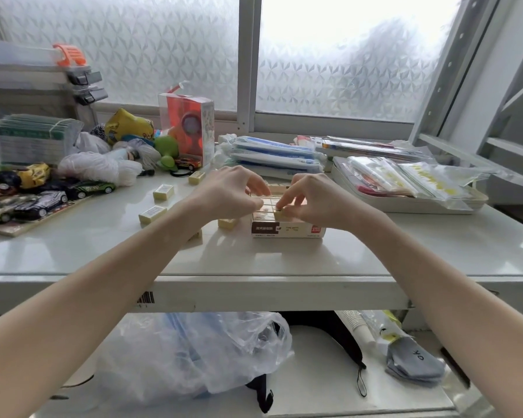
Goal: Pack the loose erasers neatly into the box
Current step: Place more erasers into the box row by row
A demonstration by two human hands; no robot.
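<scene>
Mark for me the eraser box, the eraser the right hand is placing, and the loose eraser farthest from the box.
eraser box [287, 230]: head view, printed front wall.
eraser being placed [280, 214]: head view, its near corner.
farthest loose eraser [163, 192]: head view, its labelled top.

Toy cars lie at the table's far left, with white yarn bundles just behind them. An orange boxed toy stands farther back. Packets in a tray sit at the table's right.

**Bright backlight, bent edges**

Daylight pours through the frosted window, blown out to white near the top. The glossy desk shows soft sheen and faint shadows. Frame edges bow outward; the picture is slightly soft throughout.
</scene>
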